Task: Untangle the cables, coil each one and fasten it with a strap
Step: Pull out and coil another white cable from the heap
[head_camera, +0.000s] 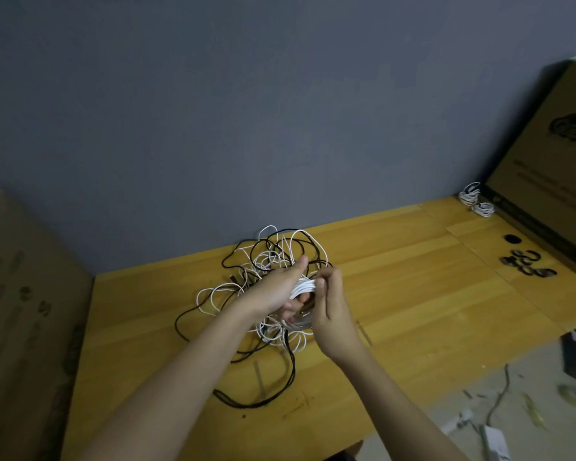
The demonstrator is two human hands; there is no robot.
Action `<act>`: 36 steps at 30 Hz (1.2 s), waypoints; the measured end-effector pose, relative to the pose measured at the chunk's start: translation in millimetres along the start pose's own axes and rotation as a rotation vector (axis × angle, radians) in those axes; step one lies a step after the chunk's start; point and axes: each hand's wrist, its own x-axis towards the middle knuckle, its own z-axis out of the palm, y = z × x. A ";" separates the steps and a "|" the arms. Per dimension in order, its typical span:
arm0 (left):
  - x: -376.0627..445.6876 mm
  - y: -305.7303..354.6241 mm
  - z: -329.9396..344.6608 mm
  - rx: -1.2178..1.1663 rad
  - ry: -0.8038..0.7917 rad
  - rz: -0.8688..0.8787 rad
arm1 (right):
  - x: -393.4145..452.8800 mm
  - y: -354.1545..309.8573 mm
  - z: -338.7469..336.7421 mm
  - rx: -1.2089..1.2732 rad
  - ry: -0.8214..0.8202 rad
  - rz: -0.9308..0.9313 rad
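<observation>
A tangle of white and black cables (270,257) lies on the wooden table (396,287), near the wall. Above it my left hand (276,287) grips a coiled white cable (302,287), its loops wrapped round the fingers. My right hand (330,301) pinches the same coil at its right side, fingers curled. A long black cable (280,380) trails from the pile toward the table's front. Two coiled white cables (476,201) lie at the far right, and several black straps (526,261) lie on the table nearby.
A large cardboard box (546,168) leans at the back right, another cardboard box (24,311) stands at the left. The grey wall is close behind the pile. Past the table's right edge the floor (512,410) holds debris and a white adapter.
</observation>
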 end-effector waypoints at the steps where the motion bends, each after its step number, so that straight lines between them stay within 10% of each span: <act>1: 4.0 -0.9 4.2 0.078 0.124 0.047 | 1.9 1.1 0.2 0.005 0.026 0.016; 4: 12.5 -8.0 12.6 0.199 0.372 0.184 | 10.4 5.9 -2.0 0.044 0.061 0.082; 14: 20.8 -26.1 31.4 0.289 0.434 0.381 | 2.7 27.1 -3.7 0.012 0.173 0.150; 36: 194.9 34.3 214.9 0.446 0.142 0.257 | 19.8 172.4 -189.0 -0.048 0.256 0.470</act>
